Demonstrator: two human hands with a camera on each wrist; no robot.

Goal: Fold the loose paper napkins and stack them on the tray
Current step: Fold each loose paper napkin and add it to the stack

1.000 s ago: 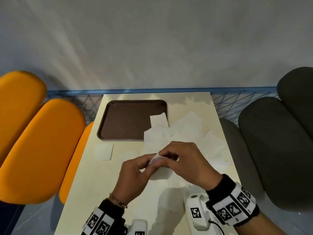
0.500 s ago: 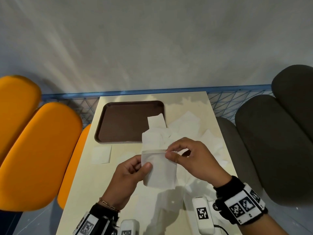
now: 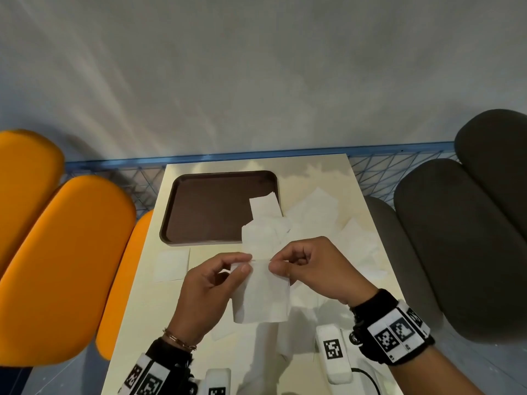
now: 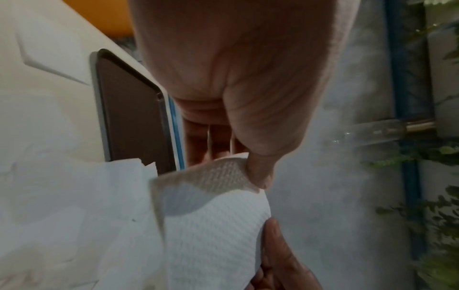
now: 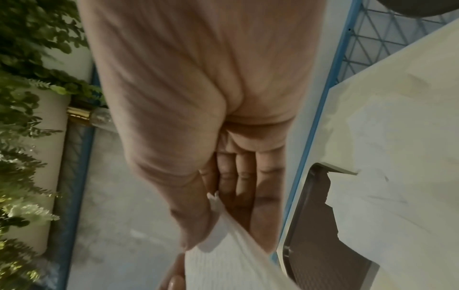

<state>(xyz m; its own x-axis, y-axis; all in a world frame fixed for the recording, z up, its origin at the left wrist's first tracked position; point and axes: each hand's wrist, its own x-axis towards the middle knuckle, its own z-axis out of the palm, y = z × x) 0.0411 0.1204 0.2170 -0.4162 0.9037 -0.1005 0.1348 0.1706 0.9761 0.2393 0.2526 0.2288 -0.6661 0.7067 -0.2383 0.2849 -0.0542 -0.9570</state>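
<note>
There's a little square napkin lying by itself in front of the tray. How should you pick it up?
That napkin lies flat on the table, so there is nothing to wrap fingers round. Probably best to pinch its left edge or a near corner, coming from the left side, where the table is bare. The left hand is nearer, but both hands are pinching another napkin now.

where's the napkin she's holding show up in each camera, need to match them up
Head: held napkin low centre, hanging between left hand and right hand.
Left wrist: lower centre, pinched under the thumb.
Right wrist: bottom centre, running out of the fingers.
Shared landmark: brown tray.
</note>
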